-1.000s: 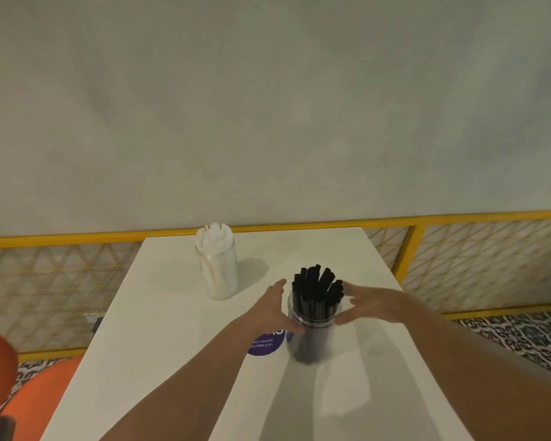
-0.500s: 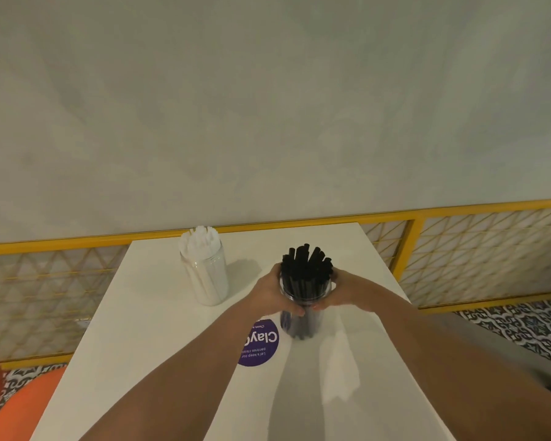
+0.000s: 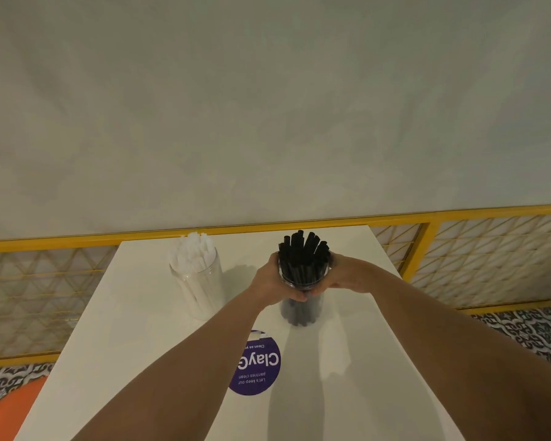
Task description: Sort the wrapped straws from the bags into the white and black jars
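Left hand (image 3: 272, 281) and right hand (image 3: 342, 275) curl around the jar (image 3: 301, 310) at the table's (image 3: 140, 345) far right; black straws (image 3: 303, 249) stand vertical, ends upward. A white-straw jar (image 3: 201, 291) stands to its left.

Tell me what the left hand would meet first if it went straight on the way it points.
The clear plastic jar of black wrapped straws: the left hand grips it near the rim, with the right hand gripping opposite.

Smooth matt white table (image 3: 134, 329); two clear glossy plastic jars (image 3: 303, 310) (image 3: 201, 288); painted yellow metal mesh railing (image 3: 490, 256); matt plaster wall (image 3: 268, 106).
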Demonstrator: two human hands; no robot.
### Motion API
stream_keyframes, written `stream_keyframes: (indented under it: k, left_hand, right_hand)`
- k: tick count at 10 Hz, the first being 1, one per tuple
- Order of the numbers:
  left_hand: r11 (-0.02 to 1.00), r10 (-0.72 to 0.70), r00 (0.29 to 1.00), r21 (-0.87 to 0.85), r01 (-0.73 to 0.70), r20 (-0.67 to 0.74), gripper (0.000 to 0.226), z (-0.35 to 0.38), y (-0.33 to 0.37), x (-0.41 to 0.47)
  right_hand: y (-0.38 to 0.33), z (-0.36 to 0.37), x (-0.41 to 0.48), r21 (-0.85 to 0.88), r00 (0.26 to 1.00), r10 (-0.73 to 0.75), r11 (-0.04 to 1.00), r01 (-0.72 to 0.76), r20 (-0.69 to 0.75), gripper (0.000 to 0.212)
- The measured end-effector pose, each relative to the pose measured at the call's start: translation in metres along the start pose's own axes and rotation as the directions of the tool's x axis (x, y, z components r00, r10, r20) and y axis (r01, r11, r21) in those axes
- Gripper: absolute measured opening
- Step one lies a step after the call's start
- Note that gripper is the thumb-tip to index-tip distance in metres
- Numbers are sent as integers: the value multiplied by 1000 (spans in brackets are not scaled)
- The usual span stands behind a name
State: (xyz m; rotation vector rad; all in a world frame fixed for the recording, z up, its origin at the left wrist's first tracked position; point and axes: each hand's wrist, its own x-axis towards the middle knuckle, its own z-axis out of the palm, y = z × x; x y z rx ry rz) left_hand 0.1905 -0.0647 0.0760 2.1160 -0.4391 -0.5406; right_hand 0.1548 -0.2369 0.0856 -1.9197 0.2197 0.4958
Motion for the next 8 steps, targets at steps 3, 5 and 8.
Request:
stream_keyframes:
  k: [3, 5, 8]
  left_hand:
    - [1000, -2, 1000, 27, 2, -6, 95, -2, -7, 5]
    - [998, 15, 1000, 58, -13, -18, 96, -1, -5, -2]
    - [951, -214, 967, 257, 174, 136, 85, -15, -16, -28]
  right_hand:
    - [0, 1, 12, 4, 997, 73, 997, -74, 27, 76]
    - [-3, 9, 6, -36, 988, 140, 989, -142, -70, 85]
    - [-16, 22, -17, -325, 943, 250, 893, -312, -220, 78]
